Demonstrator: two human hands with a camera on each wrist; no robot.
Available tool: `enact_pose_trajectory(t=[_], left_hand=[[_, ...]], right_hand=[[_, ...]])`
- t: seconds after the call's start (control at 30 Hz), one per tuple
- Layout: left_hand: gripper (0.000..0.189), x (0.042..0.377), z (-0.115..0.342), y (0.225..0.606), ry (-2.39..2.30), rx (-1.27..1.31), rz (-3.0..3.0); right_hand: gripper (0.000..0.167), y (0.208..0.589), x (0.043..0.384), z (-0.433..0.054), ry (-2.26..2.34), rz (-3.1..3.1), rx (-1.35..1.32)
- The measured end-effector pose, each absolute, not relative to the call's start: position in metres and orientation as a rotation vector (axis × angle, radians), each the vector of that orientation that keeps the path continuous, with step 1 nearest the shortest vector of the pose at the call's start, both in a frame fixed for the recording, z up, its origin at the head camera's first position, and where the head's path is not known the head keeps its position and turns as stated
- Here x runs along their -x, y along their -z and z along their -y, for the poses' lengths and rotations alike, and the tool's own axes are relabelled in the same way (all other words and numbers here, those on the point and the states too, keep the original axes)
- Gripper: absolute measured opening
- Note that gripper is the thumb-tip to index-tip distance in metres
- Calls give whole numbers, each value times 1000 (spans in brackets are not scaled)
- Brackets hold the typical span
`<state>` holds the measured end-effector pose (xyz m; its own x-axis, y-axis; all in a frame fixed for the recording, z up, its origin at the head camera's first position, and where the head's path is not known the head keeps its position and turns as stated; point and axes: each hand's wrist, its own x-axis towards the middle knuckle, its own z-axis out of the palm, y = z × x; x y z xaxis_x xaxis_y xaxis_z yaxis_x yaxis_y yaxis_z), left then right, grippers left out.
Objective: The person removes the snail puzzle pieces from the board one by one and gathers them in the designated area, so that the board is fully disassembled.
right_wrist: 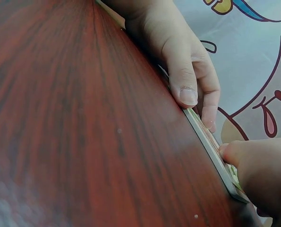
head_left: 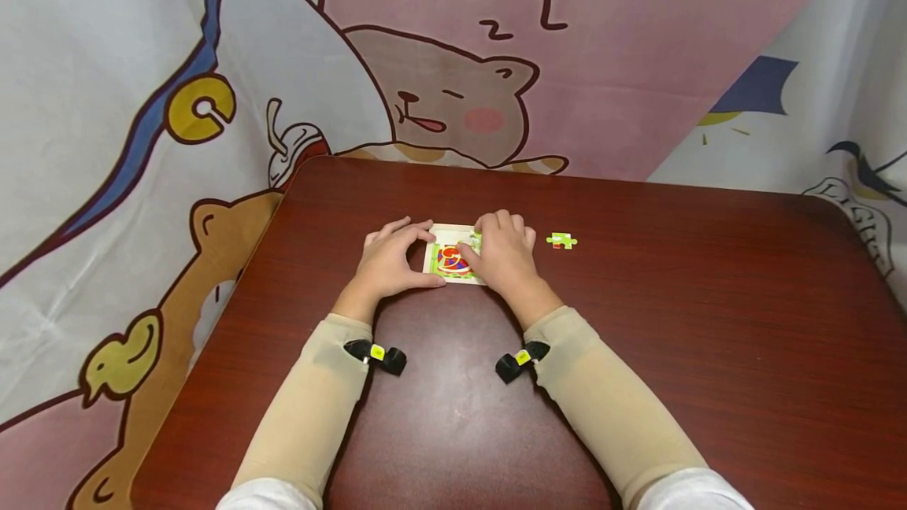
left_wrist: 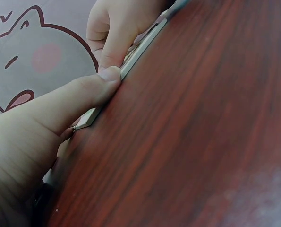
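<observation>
A small square jigsaw tray [head_left: 448, 231] with a pale rim lies flat on the table between the hands. Fitted pieces [head_left: 446, 261] inside it form a red, blue and green picture, while its far strip shows bare pale backing. My left hand [head_left: 388, 260] grips the tray's left side, thumb along the near edge and fingers at the far left corner. Over the right side, my right hand [head_left: 507, 252] holds a green-and-white puzzle piece [right_wrist: 234, 176] under its thumb, right at the tray. The right hand's other fingers hide the tray's far right corner.
One loose green puzzle piece [head_left: 562, 241] with a bit of red lies right of the right hand. The dark red wooden table [head_left: 708, 337] has rounded far corners. Behind and left of it hangs a cartoon-printed cloth [head_left: 602, 85].
</observation>
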<state>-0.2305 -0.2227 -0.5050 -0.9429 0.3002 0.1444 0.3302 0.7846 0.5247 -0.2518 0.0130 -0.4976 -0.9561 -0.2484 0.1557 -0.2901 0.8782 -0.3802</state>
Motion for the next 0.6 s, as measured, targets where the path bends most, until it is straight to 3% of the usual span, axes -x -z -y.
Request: enact_pose_trajectory(t=[0.23,0.6], left_hand=[[78,231,223,505,864,523,2913],[79,231,223,506,855,529,2911]], right_hand=[[51,499,252,-14,-646,2872,-467],[31,502,249,-20,-685,2732,-605]])
